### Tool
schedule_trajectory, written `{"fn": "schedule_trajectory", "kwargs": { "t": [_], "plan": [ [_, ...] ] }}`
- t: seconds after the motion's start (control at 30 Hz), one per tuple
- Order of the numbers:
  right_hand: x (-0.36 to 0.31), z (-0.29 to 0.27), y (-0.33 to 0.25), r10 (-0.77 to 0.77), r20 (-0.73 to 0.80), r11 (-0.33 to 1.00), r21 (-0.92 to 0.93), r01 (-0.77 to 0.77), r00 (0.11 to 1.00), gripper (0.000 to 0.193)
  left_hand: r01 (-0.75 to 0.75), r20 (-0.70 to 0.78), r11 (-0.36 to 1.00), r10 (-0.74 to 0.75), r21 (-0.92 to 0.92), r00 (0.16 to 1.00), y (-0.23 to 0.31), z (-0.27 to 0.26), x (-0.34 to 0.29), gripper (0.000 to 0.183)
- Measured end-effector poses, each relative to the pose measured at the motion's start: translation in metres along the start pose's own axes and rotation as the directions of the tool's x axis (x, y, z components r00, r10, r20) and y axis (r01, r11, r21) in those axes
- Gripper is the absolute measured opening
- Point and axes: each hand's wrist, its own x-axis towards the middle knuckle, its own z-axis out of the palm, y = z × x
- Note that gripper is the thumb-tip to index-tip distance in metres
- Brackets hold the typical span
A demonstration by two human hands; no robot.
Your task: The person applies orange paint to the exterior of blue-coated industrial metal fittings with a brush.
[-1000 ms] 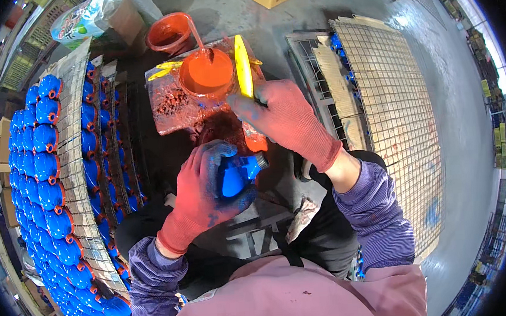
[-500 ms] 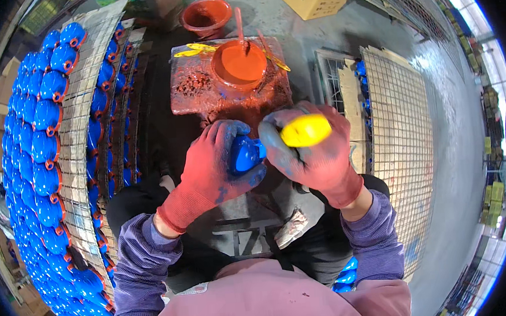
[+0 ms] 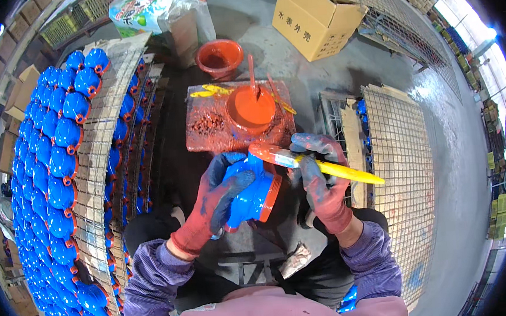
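My left hand (image 3: 213, 195), in a red glove with dark stained fingers, is closed round a blue metal housing (image 3: 245, 196). The housing's wide threaded rim is coated red-orange and faces right. Between thumb and fingers, my right hand (image 3: 325, 182), gloved alike, grips a paintbrush (image 3: 351, 173) with a yellow handle. Its red-covered bristles point left, over the housing's upper end; whether they touch it I cannot tell. Beyond my hands, a bowl of red-orange paint (image 3: 251, 108) with a stick in it stands on a paint-crusted stand (image 3: 205, 139).
On the left, racks (image 3: 102, 145) carry many blue housings (image 3: 62, 162) with red rims. Behind the stand are a red bucket (image 3: 220, 57), a plastic-wrapped bundle (image 3: 158, 15) and an open carton (image 3: 308, 25). More yellow-handled brushes (image 3: 210, 90) lie beside the bowl. A wire-mesh rack (image 3: 405, 194) stands right.
The view has tilted upward. In my left hand the housing has turned, showing its red rim. The brush has swung from end-on to sideways, bristles now at the housing.
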Motion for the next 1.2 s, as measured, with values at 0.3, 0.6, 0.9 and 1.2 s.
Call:
{"fn": "schedule_trajectory", "kwargs": {
  "t": [0.3, 0.6, 0.9, 1.2],
  "plan": [
    [0.015, 0.007, -0.005, 0.429, -0.001, 0.771, 0.521, -0.366, 0.903, 0.039, 0.326, 0.377, 0.739, -0.105, -0.59, 0.92, -0.019, -0.014, 0.001, 0.06],
    [0.017, 0.01, -0.007, 0.554, 0.193, 0.431, 0.765, -0.478, 0.81, 0.042, 0.561, 0.629, 0.472, -0.016, -0.68, 0.777, -0.03, -0.01, -0.011, 0.075],
    [0.013, -0.002, -0.009, 0.369, 0.023, 0.781, 0.534, -0.323, 0.929, 0.024, 0.534, 0.659, 0.599, -0.015, -0.596, 0.752, -0.026, -0.012, -0.004, 0.072],
    [0.015, -0.009, -0.033, 0.222, 0.139, 0.894, 0.367, -0.258, 0.965, 0.021, 0.405, 0.483, 0.784, -0.156, -0.47, 0.862, -0.03, -0.012, 0.0, 0.083]
  ]
}}
